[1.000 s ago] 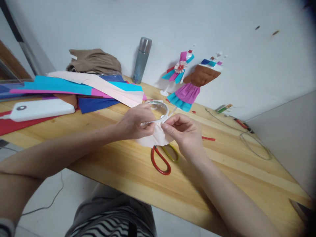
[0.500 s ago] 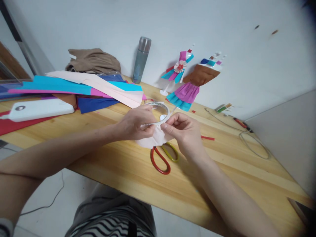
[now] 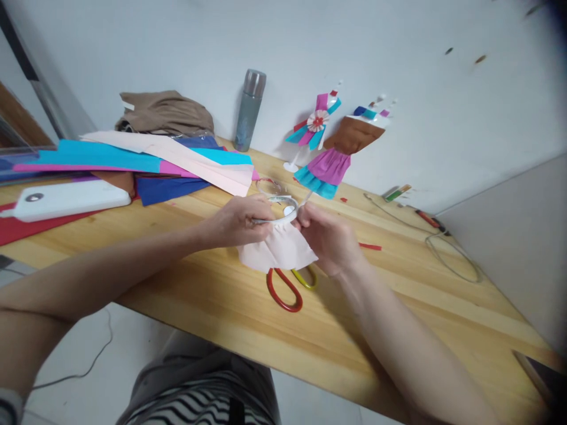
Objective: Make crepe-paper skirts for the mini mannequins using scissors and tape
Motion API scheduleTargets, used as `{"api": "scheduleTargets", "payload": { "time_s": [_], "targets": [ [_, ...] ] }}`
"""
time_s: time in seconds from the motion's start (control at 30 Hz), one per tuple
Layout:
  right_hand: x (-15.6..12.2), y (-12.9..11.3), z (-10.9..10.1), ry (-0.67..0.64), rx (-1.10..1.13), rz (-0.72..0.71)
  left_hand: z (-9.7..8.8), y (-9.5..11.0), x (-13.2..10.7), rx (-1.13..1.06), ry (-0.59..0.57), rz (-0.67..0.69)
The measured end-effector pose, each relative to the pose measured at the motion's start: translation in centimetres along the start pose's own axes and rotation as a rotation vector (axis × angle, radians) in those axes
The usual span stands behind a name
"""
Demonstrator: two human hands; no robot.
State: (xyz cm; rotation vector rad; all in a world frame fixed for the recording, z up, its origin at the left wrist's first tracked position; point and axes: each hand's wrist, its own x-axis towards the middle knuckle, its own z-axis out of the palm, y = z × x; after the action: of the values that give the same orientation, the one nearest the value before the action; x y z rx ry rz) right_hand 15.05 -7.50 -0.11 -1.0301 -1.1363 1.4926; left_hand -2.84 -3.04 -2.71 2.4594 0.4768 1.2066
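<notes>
A roll of tape [image 3: 290, 217] is held level above the table by my left hand [image 3: 241, 221], whose fingers and thumb pinch its left rim. Gathered pale pink crepe paper [image 3: 279, 248] hangs from the front of the roll and fans out below. My right hand [image 3: 330, 236] is closed at the roll's right rim, fingertips partly hidden behind it; they appear to pinch the tape there. Under the crepe paper lie scissors, with a red handle [image 3: 283, 292] and a yellow handle [image 3: 306, 277] showing; their blades are hidden.
Crepe paper strips [image 3: 110, 156] and a white glue gun [image 3: 73, 199] lie at the left. Behind are brown cloth [image 3: 163, 112], a flask [image 3: 250, 109] and two stands in paper dresses [image 3: 332, 162]. A cable [image 3: 447, 260] and a red strip [image 3: 370, 246] lie right.
My right hand has turned and shifted slightly left along the roll's right rim, uncovering more of the crepe paper. The left hand keeps its grip. The whole view has shifted slightly.
</notes>
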Motion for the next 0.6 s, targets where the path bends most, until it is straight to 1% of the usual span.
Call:
{"api": "scheduleTargets", "payload": {
  "time_s": [0.07,0.2,0.27,0.37,0.47,0.53,0.6],
  "targets": [
    [0.0,0.0,-0.1,0.013,-0.005,-0.015,0.2,-0.3,-0.1,-0.012,0.027,-0.025],
    [0.1,0.1,-0.6,0.076,-0.118,-0.103,0.4,-0.5,-0.2,-0.02,0.023,-0.092],
    [0.1,0.1,-0.8,0.097,-0.147,-0.09,0.3,-0.5,-0.2,-0.005,0.034,-0.145],
    [0.1,0.4,-0.7,0.058,-0.152,-0.026,0.0,-0.3,-0.1,0.016,0.073,-0.232],
    [0.2,0.9,-0.6,0.021,-0.126,0.009,-0.4,-0.2,0.1,0.031,0.093,-0.241],
    [0.2,1.2,-0.6,0.032,-0.129,-0.035,-0.6,-0.1,0.2,0.035,0.084,-0.235],
    [0.2,1.4,-0.7,0.052,-0.156,-0.135,-0.7,0.0,0.2,0.027,0.066,-0.248]
  ]
}}
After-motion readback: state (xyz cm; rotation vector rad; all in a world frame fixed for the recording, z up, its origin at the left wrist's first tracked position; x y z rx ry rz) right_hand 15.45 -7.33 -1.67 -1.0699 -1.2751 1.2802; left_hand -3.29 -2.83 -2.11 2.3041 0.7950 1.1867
